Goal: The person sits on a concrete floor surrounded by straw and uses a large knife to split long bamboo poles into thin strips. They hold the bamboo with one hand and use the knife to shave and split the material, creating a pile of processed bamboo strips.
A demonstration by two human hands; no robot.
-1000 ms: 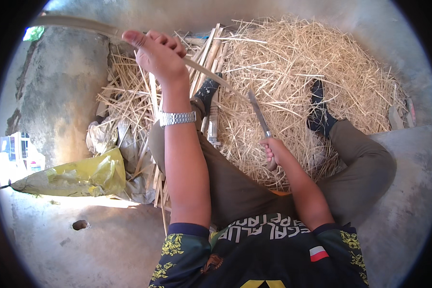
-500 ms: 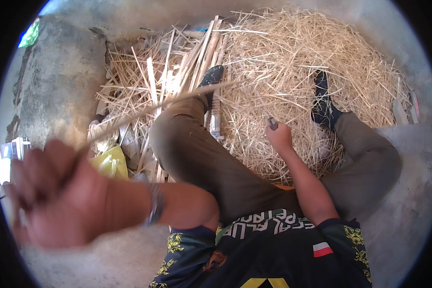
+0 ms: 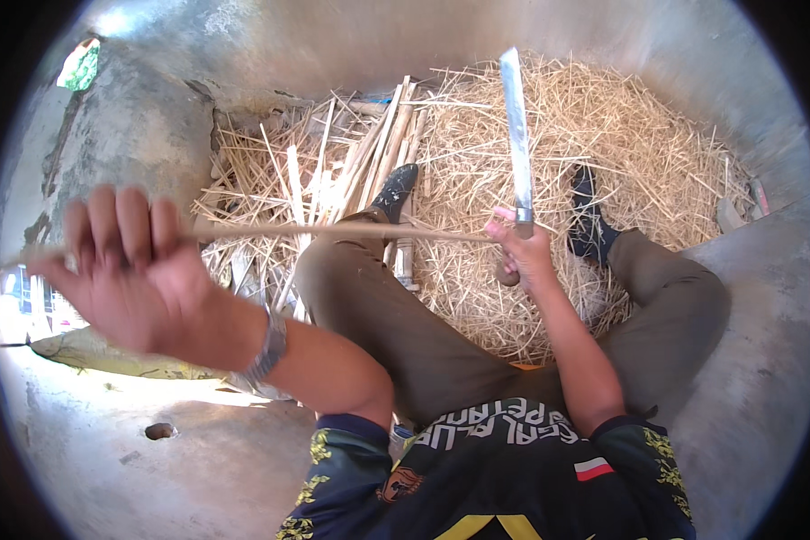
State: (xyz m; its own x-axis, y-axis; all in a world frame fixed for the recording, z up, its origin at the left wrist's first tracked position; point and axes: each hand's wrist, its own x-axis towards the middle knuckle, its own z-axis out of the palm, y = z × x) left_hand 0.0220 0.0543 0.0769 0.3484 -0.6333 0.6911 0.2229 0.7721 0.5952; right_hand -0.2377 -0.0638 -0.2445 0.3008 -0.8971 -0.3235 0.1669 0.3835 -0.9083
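Note:
My left hand (image 3: 135, 261), wearing a wristwatch (image 3: 268, 349), is raised at the left, its fingers closed around a long, thin bamboo strip (image 3: 333, 230). The strip runs nearly level over my bent left leg, and its right end meets my right hand (image 3: 529, 256). That hand grips a machete (image 3: 518, 135) by its handle, with the broad metal blade pointing away from me. Some right-hand fingers are spread near the strip's end; whether they pinch it, I cannot tell.
A large heap of pale shavings (image 3: 639, 135) spreads between and beyond my feet. Split bamboo slats (image 3: 391, 144) lie at the far left of it. Concrete walls (image 3: 144, 135) stand around. A small hole (image 3: 161, 431) marks the floor at lower left.
My left hand has moved up and farther away, and the strip has swung from slanting to nearly level. In my right hand the machete has turned, so its blade now shows broadside and points away.

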